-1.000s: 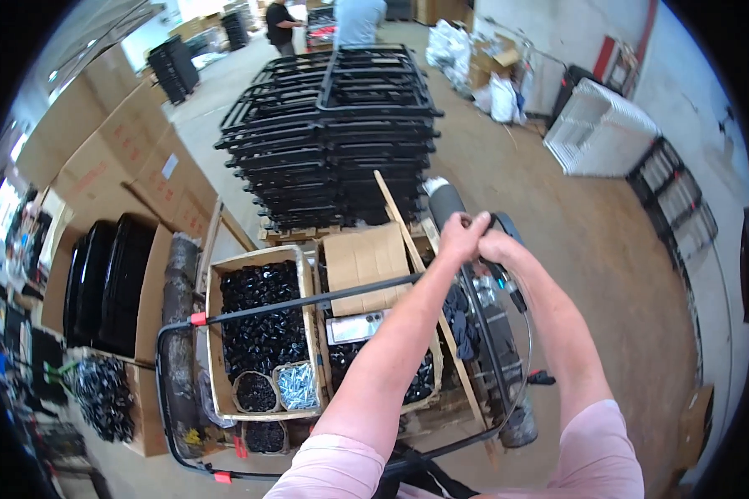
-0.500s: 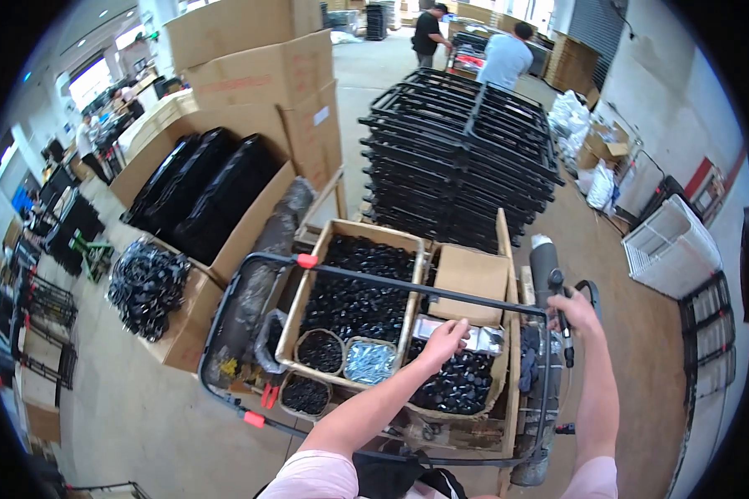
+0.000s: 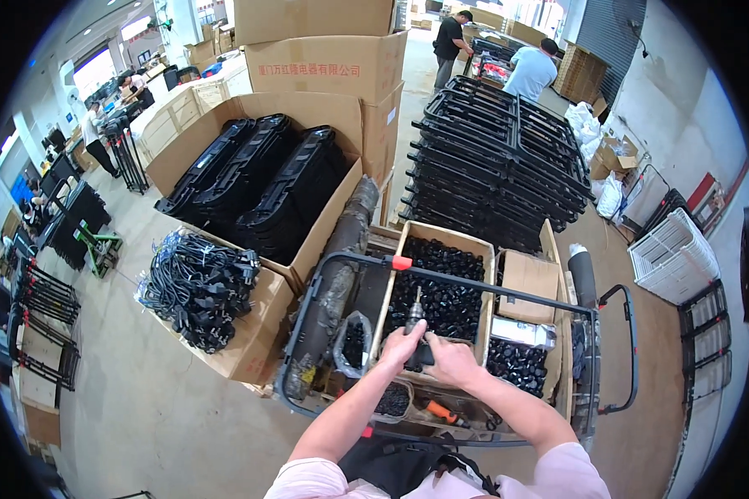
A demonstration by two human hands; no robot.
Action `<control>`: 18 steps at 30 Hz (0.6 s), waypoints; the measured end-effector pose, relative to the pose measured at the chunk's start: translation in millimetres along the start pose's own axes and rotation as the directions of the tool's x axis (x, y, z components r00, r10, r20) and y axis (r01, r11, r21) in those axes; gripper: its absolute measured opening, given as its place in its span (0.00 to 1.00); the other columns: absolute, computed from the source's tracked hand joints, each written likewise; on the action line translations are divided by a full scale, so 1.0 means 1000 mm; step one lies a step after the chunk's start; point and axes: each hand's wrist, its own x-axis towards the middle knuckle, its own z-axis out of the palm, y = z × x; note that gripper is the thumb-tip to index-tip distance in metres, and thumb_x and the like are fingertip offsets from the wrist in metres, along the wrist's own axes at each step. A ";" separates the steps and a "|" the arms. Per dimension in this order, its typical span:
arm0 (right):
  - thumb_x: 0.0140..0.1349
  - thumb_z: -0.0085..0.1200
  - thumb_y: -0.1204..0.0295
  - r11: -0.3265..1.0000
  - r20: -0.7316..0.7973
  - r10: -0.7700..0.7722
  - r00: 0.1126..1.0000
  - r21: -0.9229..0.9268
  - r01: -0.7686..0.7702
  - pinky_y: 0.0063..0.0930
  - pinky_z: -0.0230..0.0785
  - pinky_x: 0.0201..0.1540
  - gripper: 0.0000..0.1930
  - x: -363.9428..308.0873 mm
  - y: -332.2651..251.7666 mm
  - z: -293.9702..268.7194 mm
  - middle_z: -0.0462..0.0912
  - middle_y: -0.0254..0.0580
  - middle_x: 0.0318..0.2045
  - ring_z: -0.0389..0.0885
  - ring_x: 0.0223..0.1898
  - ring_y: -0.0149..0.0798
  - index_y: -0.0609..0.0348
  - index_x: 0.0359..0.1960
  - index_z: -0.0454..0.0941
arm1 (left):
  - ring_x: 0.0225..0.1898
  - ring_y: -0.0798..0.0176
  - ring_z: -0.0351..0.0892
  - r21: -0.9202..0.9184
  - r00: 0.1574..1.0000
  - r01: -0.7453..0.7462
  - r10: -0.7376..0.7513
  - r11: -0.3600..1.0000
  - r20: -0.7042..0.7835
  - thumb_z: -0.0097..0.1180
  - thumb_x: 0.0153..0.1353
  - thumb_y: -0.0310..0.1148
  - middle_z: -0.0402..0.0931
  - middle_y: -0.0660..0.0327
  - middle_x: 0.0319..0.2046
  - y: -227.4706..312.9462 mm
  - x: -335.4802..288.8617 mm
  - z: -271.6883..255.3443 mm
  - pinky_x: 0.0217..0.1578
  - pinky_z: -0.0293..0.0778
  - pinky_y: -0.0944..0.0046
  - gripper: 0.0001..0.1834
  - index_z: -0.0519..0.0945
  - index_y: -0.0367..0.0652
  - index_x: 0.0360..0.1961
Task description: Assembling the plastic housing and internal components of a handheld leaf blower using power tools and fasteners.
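Both my hands are together over a wooden box [image 3: 389,287] of small black plastic parts. A power screwdriver [image 3: 416,309] is between them, its thin bit pointing away from me. My right hand [image 3: 453,361] is wrapped round its dark body. The fingers of my left hand [image 3: 401,346] close on its front end; whether they also pinch something small is hidden. A black tubular frame [image 3: 495,287] with red clips [image 3: 402,263] lies across the boxes, just beyond the bit. A silver-white packet [image 3: 520,331] rests on more black parts to the right.
An orange-handled tool [image 3: 441,410] lies in front of the boxes. At left stand a carton with black plastic housings [image 3: 295,195] and a bundle of black cables [image 3: 200,283]. Stacked black frames [image 3: 495,166] rise behind. Two people work at the back.
My right hand has brought the power screwdriver from the right side to the middle. My left hand has moved left from the packet to meet it. The view has shifted left.
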 end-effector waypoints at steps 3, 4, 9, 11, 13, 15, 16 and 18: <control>0.54 0.72 0.63 0.999 0.010 -0.037 0.999 0.014 0.036 0.54 0.83 0.45 0.41 0.034 -0.023 0.031 0.85 0.61 0.45 0.88 0.41 0.65 0.63 0.68 0.65 | 0.53 0.36 0.85 0.295 0.978 -0.050 0.107 0.954 -0.181 0.58 0.64 0.70 0.86 0.36 0.46 0.016 0.001 -0.045 0.53 0.78 0.43 0.41 0.86 0.33 0.45; 0.54 0.72 0.63 1.000 0.007 -0.018 1.000 0.013 0.018 0.54 0.83 0.45 0.41 0.044 -0.025 0.041 0.85 0.61 0.45 0.88 0.41 0.65 0.63 0.68 0.65 | 0.52 0.35 0.85 0.330 0.972 -0.054 0.126 0.942 -0.200 0.58 0.65 0.68 0.86 0.37 0.46 0.016 0.011 -0.051 0.53 0.78 0.42 0.39 0.86 0.35 0.45; 0.54 0.70 0.63 0.997 0.018 0.019 1.000 0.078 -0.020 0.55 0.82 0.50 0.43 0.096 -0.046 0.068 0.85 0.64 0.50 0.88 0.45 0.66 0.62 0.70 0.63 | 0.55 0.36 0.83 0.388 0.943 -0.036 0.160 0.921 -0.292 0.57 0.66 0.65 0.84 0.39 0.49 0.003 0.043 -0.094 0.57 0.76 0.42 0.37 0.86 0.35 0.46; 0.54 0.70 0.60 0.997 0.048 0.030 0.998 0.069 -0.033 0.55 0.82 0.50 0.44 0.107 -0.044 0.070 0.85 0.64 0.50 0.88 0.46 0.66 0.62 0.70 0.63 | 0.51 0.36 0.85 0.417 0.922 -0.069 0.217 0.906 -0.320 0.57 0.67 0.65 0.86 0.40 0.44 0.002 0.054 -0.098 0.53 0.77 0.42 0.35 0.87 0.36 0.41; 0.54 0.70 0.60 0.996 0.038 0.048 0.998 0.077 -0.051 0.55 0.82 0.51 0.44 0.111 -0.040 0.077 0.85 0.64 0.50 0.88 0.46 0.65 0.62 0.70 0.64 | 0.48 0.37 0.86 0.432 0.917 -0.081 0.237 0.898 -0.320 0.56 0.67 0.65 0.87 0.40 0.40 0.001 0.060 -0.095 0.50 0.78 0.42 0.35 0.87 0.38 0.37; 0.54 0.71 0.58 0.993 0.044 0.078 0.996 0.081 -0.082 0.55 0.82 0.51 0.44 0.115 -0.040 0.077 0.85 0.63 0.51 0.88 0.47 0.64 0.62 0.70 0.64 | 0.48 0.36 0.86 0.434 0.925 -0.079 0.228 0.898 -0.303 0.56 0.67 0.65 0.87 0.40 0.40 0.001 0.065 -0.094 0.50 0.77 0.42 0.35 0.87 0.38 0.38; 0.54 0.71 0.58 0.993 0.046 0.077 0.996 0.083 -0.081 0.55 0.82 0.51 0.44 0.116 -0.040 0.077 0.85 0.63 0.51 0.88 0.47 0.64 0.62 0.70 0.64 | 0.48 0.36 0.86 0.434 0.928 -0.079 0.225 0.898 -0.298 0.56 0.67 0.65 0.87 0.40 0.40 0.000 0.068 -0.095 0.50 0.77 0.42 0.35 0.87 0.38 0.38; 0.54 0.72 0.57 0.991 0.044 0.082 0.996 0.103 -0.086 0.55 0.82 0.51 0.44 0.116 -0.039 0.075 0.85 0.62 0.51 0.88 0.47 0.64 0.63 0.69 0.64 | 0.47 0.36 0.86 0.426 0.932 -0.079 0.218 0.901 -0.288 0.56 0.67 0.65 0.87 0.40 0.40 0.003 0.068 -0.094 0.50 0.77 0.42 0.35 0.87 0.37 0.38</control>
